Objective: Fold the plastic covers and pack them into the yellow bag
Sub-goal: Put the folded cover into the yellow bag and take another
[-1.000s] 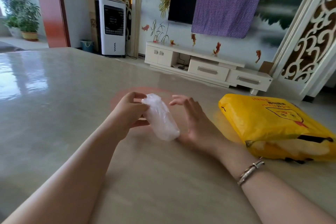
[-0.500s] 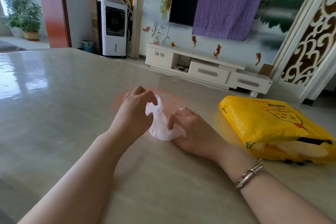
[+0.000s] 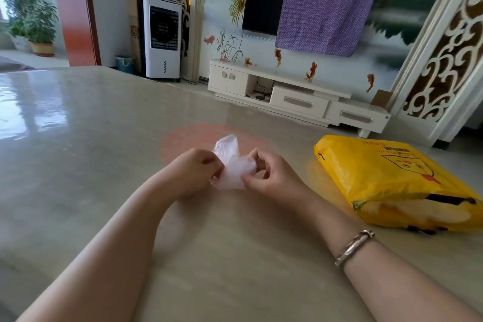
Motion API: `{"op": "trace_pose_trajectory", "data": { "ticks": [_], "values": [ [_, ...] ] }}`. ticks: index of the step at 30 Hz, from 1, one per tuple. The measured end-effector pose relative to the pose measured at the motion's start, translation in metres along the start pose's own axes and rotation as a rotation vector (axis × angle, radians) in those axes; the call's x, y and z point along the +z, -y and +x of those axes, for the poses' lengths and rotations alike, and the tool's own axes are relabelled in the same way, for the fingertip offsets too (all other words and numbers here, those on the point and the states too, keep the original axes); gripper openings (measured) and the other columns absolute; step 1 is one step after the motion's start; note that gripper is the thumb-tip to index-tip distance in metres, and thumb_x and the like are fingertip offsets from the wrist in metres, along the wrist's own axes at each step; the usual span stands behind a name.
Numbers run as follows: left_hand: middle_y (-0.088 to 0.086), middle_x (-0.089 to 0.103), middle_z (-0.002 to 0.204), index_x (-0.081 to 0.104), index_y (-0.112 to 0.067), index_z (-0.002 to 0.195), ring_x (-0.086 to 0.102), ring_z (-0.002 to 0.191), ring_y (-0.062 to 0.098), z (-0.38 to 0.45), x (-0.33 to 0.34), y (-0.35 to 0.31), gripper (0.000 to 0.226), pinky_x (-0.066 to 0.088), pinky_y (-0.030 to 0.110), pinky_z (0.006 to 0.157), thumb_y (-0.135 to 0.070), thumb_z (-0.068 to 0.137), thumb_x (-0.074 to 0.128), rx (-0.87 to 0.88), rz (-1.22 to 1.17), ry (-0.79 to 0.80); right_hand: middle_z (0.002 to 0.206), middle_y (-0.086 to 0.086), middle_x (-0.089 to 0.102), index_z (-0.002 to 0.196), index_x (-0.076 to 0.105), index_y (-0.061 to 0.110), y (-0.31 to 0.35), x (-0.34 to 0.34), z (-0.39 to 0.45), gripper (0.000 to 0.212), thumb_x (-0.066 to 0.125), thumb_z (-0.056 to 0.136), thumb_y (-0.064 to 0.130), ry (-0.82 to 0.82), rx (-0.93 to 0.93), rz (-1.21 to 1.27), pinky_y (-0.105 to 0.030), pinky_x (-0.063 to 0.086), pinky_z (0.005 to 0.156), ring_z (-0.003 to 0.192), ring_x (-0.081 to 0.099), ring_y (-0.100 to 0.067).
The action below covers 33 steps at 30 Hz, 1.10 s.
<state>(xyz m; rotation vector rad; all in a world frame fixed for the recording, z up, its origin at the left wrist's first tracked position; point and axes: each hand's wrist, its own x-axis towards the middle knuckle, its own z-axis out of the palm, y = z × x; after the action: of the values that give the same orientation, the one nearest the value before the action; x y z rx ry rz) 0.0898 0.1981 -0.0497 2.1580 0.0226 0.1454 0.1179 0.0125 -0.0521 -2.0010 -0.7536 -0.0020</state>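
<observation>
Mid-table, near side: both hands work one plastic cover point(image 3: 230, 166) just above the table point(image 3: 78, 151).
left hand: left hand point(image 3: 194, 171) pinches the cover's left edge, fingers curled round the film.
right hand: right hand point(image 3: 266, 172) pinches the right side, thumb and fingertips closed on the plastic.
cover: thin, translucent, bunched into a small wad between the hands; one loose end sticks up on the far side.
bag: yellow bag point(image 3: 392, 178) lies flat on the table to the right, well apart from the hands; its opening faces the near edge and something pale shows inside.
step: judged mid-fold; the wad isn't compact yet and isn't packed.
handling: very light, limp, probably slick; it won't hold a crease and likely springs open if released.
where to hold: pinch at the folded edges and tuck the loose far end under before carrying.
risk: one-handed transfer may let it unfurl; the floppy bag mouth probably needs lifting with the other hand.
</observation>
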Motion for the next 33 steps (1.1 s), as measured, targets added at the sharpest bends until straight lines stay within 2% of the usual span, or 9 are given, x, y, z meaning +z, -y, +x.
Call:
{"op": "trace_pose_trajectory", "data": {
  "ticks": [2,5,10,13,17,21,25,29,33],
  "values": [
    [-0.002,0.064,0.066,0.065,-0.013,0.062,0.057,0.072,0.018,0.001,0.0,-0.003,0.052,0.044,0.032,0.079,-0.04,0.101,0.042,-0.083,-0.176,0.023,0.07,-0.004,0.058,0.08,0.052,0.013,-0.002,0.001,0.005,0.016,0.064,0.091,0.013,-0.033,0.059,0.075,-0.021,0.037,0.057,0.059,0.048,-0.009],
    [-0.004,0.06,0.061,0.063,-0.013,0.061,0.054,0.064,0.014,-0.001,0.003,-0.009,0.062,0.039,0.027,0.069,-0.061,0.094,0.04,-0.132,-0.099,0.055,0.069,-0.006,0.061,0.082,0.057,0.011,-0.008,0.004,0.012,0.017,0.064,0.093,0.021,-0.086,0.123,0.116,-0.025,0.04,0.058,0.06,0.052,-0.013],
    [0.0,0.055,0.063,0.067,-0.011,0.072,0.049,0.058,0.015,-0.002,0.004,-0.008,0.031,0.035,0.026,0.056,-0.032,0.093,0.059,-0.132,0.101,0.042,0.068,0.008,0.053,0.08,0.049,0.018,-0.012,0.012,0.026,0.027,0.075,0.081,0.026,-0.267,0.194,-0.209,-0.023,0.039,0.059,0.06,0.049,-0.007],
    [0.001,0.057,0.067,0.069,-0.01,0.078,0.05,0.063,0.015,-0.002,0.002,-0.009,0.025,0.036,0.024,0.057,-0.025,0.095,0.057,-0.154,0.108,0.019,0.064,0.006,0.044,0.077,0.044,0.017,-0.011,0.009,0.028,0.032,0.075,0.081,0.016,-0.3,0.152,-0.071,-0.019,0.036,0.054,0.052,0.042,-0.002],
    [0.002,0.054,0.067,0.064,-0.008,0.075,0.046,0.062,0.017,0.006,0.001,-0.007,0.028,0.033,0.027,0.057,-0.023,0.096,0.052,-0.177,0.145,0.013,0.083,0.004,0.06,0.086,0.056,0.014,-0.003,0.0,0.019,0.019,0.066,0.083,-0.002,-0.218,-0.076,-0.02,-0.008,0.038,0.064,0.071,0.054,0.003],
    [0.002,0.054,0.067,0.056,-0.016,0.064,0.045,0.061,0.016,0.007,0.001,-0.005,0.033,0.034,0.027,0.06,-0.022,0.096,0.052,-0.185,0.101,0.037,0.108,0.007,0.057,0.106,0.062,0.022,-0.011,0.007,0.012,0.029,0.063,0.078,0.014,0.005,-0.157,-0.353,-0.009,0.032,0.09,0.107,0.048,-0.01],
    [0.003,0.06,0.073,0.062,-0.016,0.071,0.05,0.064,0.017,0.003,0.0,-0.006,0.027,0.037,0.026,0.064,-0.024,0.095,0.054,-0.189,0.014,0.071,0.105,0.014,0.051,0.116,0.059,0.022,-0.008,0.012,0.012,0.046,0.055,0.072,0.031,0.09,-0.093,-0.466,-0.019,0.033,0.094,0.107,0.041,-0.009],
    [-0.006,0.054,0.055,0.063,-0.014,0.068,0.046,0.048,0.008,-0.005,-0.004,-0.011,0.031,0.032,0.023,0.052,-0.029,0.094,0.056,-0.181,-0.058,0.123,0.105,0.012,0.053,0.114,0.059,0.021,-0.004,0.015,0.013,0.034,0.066,0.081,0.022,0.066,-0.105,-0.482,-0.024,0.035,0.093,0.105,0.042,-0.011],
    [-0.002,0.053,0.063,0.071,-0.006,0.08,0.044,0.054,0.013,-0.01,-0.008,-0.008,0.033,0.03,0.027,0.055,-0.038,0.087,0.067,-0.148,-0.165,0.152,0.103,0.008,0.058,0.102,0.066,0.023,-0.006,0.016,0.017,0.015,0.067,0.087,0.026,0.013,-0.113,-0.509,-0.02,0.032,0.087,0.102,0.042,-0.014]
  ]
}}
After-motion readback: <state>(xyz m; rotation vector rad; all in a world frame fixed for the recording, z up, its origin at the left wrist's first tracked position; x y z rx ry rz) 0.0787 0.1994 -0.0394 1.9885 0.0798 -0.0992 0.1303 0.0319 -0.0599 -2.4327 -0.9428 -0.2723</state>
